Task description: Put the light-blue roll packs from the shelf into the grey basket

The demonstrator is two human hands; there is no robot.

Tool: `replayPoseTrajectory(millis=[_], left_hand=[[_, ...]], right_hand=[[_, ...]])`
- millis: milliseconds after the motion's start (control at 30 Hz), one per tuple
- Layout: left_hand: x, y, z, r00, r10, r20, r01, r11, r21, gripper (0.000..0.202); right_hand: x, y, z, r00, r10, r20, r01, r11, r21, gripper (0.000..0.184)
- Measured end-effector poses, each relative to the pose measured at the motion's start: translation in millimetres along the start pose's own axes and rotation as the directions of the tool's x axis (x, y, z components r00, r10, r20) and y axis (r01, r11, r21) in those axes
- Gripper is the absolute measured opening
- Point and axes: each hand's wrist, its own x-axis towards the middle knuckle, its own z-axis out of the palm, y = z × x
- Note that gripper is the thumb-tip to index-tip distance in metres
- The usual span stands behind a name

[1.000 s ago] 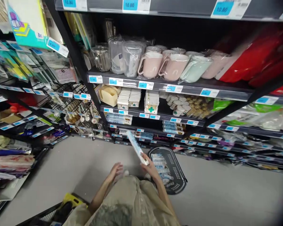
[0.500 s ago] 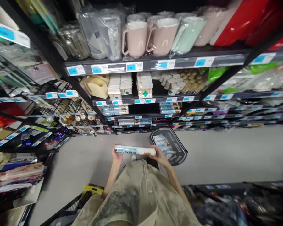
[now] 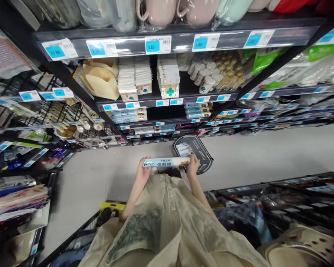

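A long, narrow box of cling film (image 3: 165, 162), white and light blue with dark lettering, lies level across both my hands in front of my shirt. My left hand (image 3: 143, 171) grips its left end. Around the right end, beside a small food picture, the fingers of my right hand (image 3: 193, 165) are closed. Just beyond my right hand a dark grey shopping basket (image 3: 204, 152) stands on the floor, holding several similar white and blue boxes (image 3: 184, 149).
Ahead, a shelf rack (image 3: 180, 40) carries pink mugs (image 3: 161, 11), toothpick packs (image 3: 168, 78) and stacked blue and white boxes (image 3: 130, 115). Kitchen utensils (image 3: 80, 124) hang at the left. Behind on the right are clogs (image 3: 303, 246). Grey floor (image 3: 250, 148) runs between the racks.
The box has turned about its length, so a different printed side faces up. Both hands shifted slightly right in view, still holding it. My view has tilted down and closer to the shelves.
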Motion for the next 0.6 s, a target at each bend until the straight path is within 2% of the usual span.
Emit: replayPoseTrajectory(millis=[67, 167, 400, 500, 600], left_hand=[[-0.9, 3.2, 5.4, 1.0, 0.004, 0.018, -0.004, 1.0, -0.009, 0.019], [-1.1, 6.3, 7.9, 0.999, 0.011, 0.036, -0.01, 1.0, -0.015, 0.017], [-0.7, 11.3, -4.4, 0.999, 0.022, 0.046, -0.021, 1.0, -0.002, 0.023], [-0.4, 12.4, -11.0, 0.999, 0.028, 0.027, -0.027, 0.999, -0.016, 0.022], [1.5, 13.4, -16.0, 0.998, 0.055, 0.017, -0.055, 0.999, -0.002, 0.024]], right_hand=[[3.7, -5.9, 0.2, 0.999, -0.009, -0.054, 0.009, 1.0, 0.002, 0.041], [3.8, -11.3, 2.6, 0.997, -0.039, -0.065, 0.039, 0.999, -0.006, 0.039], [-8.5, -6.6, 7.3, 0.997, -0.067, -0.027, 0.065, 0.997, -0.05, 0.04], [-10.7, -7.0, 9.7, 0.999, -0.027, 0.021, 0.028, 0.998, -0.05, 0.042], [-12.4, -11.7, 12.9, 0.994, 0.089, 0.059, -0.089, 0.996, -0.006, 0.044]])
